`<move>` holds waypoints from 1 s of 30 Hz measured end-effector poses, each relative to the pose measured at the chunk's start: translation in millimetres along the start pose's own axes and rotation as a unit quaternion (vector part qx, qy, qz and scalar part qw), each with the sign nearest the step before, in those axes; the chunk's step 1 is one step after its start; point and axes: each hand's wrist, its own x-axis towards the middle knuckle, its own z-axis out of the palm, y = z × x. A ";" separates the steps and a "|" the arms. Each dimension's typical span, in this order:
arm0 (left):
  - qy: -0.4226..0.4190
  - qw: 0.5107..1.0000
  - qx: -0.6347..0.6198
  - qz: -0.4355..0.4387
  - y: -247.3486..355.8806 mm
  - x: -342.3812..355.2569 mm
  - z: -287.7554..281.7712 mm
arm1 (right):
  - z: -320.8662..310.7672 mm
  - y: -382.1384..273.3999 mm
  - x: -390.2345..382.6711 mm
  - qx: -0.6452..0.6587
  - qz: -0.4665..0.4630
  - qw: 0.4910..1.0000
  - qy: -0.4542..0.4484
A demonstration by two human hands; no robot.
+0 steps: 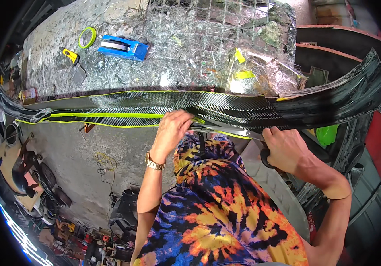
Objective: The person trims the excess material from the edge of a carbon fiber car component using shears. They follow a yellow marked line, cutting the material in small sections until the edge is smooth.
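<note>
A long strip of black woven carbon-fibre cloth [133,100], edged with yellow-green tape [110,115], lies along a glossy black curved part [354,91] at the table's near edge. Pinched on the cloth's near edge is my left hand [173,131], closed, with a metal watch [155,163] on its wrist. My right hand [285,148] is closed around the black handle of scissors [239,131]. Their blades point left along the taped near edge, toward my left hand. Whether the blades are apart is hard to make out.
On the scuffed worktable [173,57] are a green tape roll [87,38], a blue tape dispenser [128,48], a yellow utility knife [70,55], a grey scraper [79,75] and yellow tape scraps [244,75]. A yellow cord [105,159] lies on the floor. Clutter fills the lower left.
</note>
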 end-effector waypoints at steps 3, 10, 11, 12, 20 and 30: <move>-0.036 0.999 -0.013 -0.001 -4.7 -1.7 -6.1 | -4.3 -14.7 0.9 -0.043 -0.003 0.999 -0.010; -0.083 0.994 -0.062 0.017 -15.3 -13.1 -16.3 | 7.0 -46.7 1.7 -0.084 -0.008 0.996 0.006; -0.104 0.993 -0.059 0.002 -16.7 -14.2 -18.5 | 7.9 -50.7 2.9 -0.090 -0.007 0.996 0.007; -0.109 0.993 -0.050 0.003 -19.6 -15.3 -18.7 | 8.6 -54.8 4.8 -0.087 -0.020 0.996 0.017; -0.112 0.990 -0.086 0.007 -43.6 -37.7 -18.5 | 8.9 -85.7 30.5 -0.081 -0.010 0.996 -0.038; -0.121 0.991 -0.057 0.004 -57.1 -50.4 -17.6 | 16.8 -104.7 50.1 -0.096 -0.032 0.994 -0.039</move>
